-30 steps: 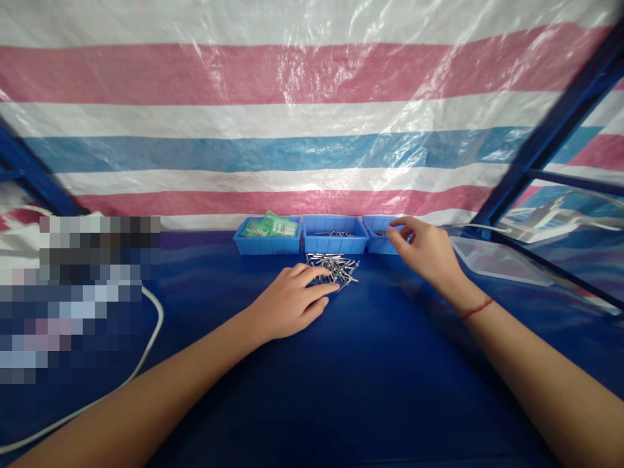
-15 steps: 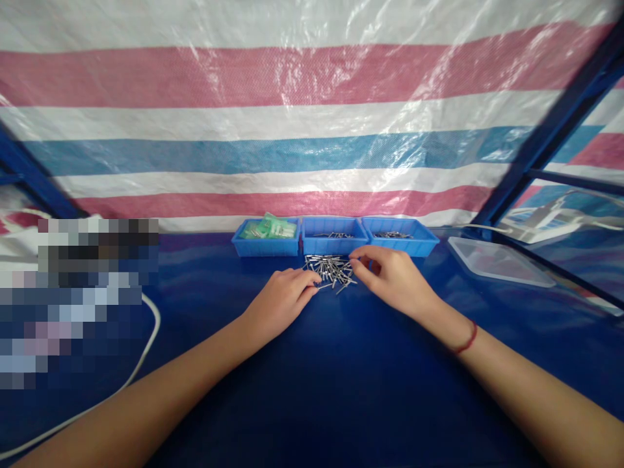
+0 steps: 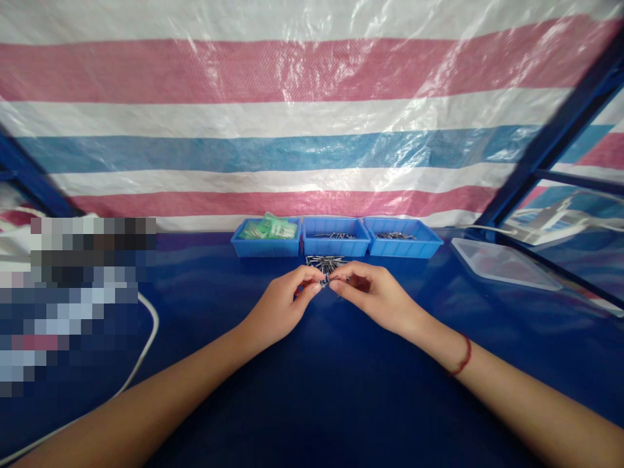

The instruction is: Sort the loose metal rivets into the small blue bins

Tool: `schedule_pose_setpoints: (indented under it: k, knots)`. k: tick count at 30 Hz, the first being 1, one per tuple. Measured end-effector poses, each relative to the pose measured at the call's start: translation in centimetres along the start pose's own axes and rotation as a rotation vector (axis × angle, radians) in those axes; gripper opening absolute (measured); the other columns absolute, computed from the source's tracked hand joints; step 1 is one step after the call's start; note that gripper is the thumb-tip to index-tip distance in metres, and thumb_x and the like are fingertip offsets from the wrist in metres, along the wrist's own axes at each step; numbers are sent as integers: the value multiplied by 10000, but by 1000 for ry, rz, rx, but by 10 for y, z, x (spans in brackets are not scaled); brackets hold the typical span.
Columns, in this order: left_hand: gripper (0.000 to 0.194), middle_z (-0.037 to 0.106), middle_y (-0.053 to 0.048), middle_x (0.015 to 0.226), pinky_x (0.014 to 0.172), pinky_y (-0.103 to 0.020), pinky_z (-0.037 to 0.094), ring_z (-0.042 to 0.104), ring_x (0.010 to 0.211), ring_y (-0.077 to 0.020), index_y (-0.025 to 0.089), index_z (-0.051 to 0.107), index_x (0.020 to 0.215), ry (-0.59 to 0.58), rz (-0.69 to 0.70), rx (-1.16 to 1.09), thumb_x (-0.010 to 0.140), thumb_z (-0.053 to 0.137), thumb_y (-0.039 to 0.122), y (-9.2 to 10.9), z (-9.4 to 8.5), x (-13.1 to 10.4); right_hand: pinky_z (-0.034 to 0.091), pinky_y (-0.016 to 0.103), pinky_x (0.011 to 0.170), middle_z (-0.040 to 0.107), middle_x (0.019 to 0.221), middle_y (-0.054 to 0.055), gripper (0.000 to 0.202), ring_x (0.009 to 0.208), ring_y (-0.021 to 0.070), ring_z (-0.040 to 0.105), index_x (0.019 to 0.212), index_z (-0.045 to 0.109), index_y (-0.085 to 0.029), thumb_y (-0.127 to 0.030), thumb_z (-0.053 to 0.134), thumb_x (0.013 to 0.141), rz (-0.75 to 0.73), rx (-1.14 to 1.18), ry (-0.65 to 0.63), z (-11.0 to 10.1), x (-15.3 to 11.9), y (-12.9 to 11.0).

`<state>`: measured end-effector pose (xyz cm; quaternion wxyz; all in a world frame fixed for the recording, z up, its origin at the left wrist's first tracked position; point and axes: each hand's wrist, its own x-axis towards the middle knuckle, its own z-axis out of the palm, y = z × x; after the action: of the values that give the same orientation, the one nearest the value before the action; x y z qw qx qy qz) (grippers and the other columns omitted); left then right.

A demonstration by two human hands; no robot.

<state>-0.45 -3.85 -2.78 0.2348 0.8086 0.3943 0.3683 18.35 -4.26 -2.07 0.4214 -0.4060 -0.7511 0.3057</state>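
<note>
A pile of slim silver blind rivets lies on the blue table, partly hidden behind my hands. My left hand is closed in a pinch, thumb against fingertips, on a small metal piece that looks like one of the rivets. From the other side, my right hand, with a red string on its wrist, also pinches at a rivet. The fingertips of both hands nearly meet just in front of the pile. Fingers cover most of what they hold.
Behind the pile stand three blue bins: the left bin with green packets, the middle bin and right bin with metal pieces. A clear plastic lid lies at right. A white cable runs along the left.
My right hand has moved left, from the pile's right side to meet my left hand. My left hand has shifted slightly, its fingertips now pinching in front of the pile.
</note>
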Motion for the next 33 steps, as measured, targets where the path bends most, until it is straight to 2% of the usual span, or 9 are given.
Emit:
schedule_pose_setpoints:
  k: [8,12,20,25,29,31,33]
  knots:
    - [164,666,-13,873,703,-263,472,605,759,-143,198,603,968,-19,-9,26,861,509,279,4,0,-1,429,238,537,645,746,22,149,609,117,540,827,659,-183,-304,572,828,-91,-99,38,0,-1,-5]
    - [133,644,-8,834,681,-242,456,590,744,-133,194,619,897,-39,10,27,855,529,282,4,0,0,420,232,528,631,744,19,136,600,110,530,847,665,-193,-285,565,834,-129,-123,44,-1,-2,-8]
    - [61,620,4,800,673,-227,437,571,721,-116,184,607,854,57,56,50,835,559,217,6,-2,-2,415,230,525,620,727,15,115,588,106,517,838,663,-190,-244,561,831,-137,-177,44,-2,-3,-7]
    - [55,592,-1,780,660,-225,438,565,709,-113,177,599,821,107,102,51,829,572,225,5,-3,-4,416,237,567,631,731,24,134,614,113,530,793,667,-179,-215,546,836,-144,-248,-20,-2,-2,-7]
    - [101,600,0,794,661,-228,447,572,724,-118,180,585,877,100,79,55,831,575,271,3,-1,-5,405,235,582,622,704,15,178,618,112,535,783,668,-174,-234,516,855,-141,-255,-110,-1,-2,-6]
    - [163,615,3,821,668,-234,453,579,738,-121,189,569,953,89,51,53,823,586,285,2,0,-5,404,239,580,623,703,17,213,616,116,532,772,662,-168,-275,500,860,-103,-220,-75,-3,1,0]
    - [226,624,6,839,675,-240,459,585,746,-124,198,550,1022,70,33,51,822,587,296,2,1,-5,405,244,569,619,697,21,244,610,122,528,774,654,-159,-335,501,849,-23,-153,38,-9,6,9]
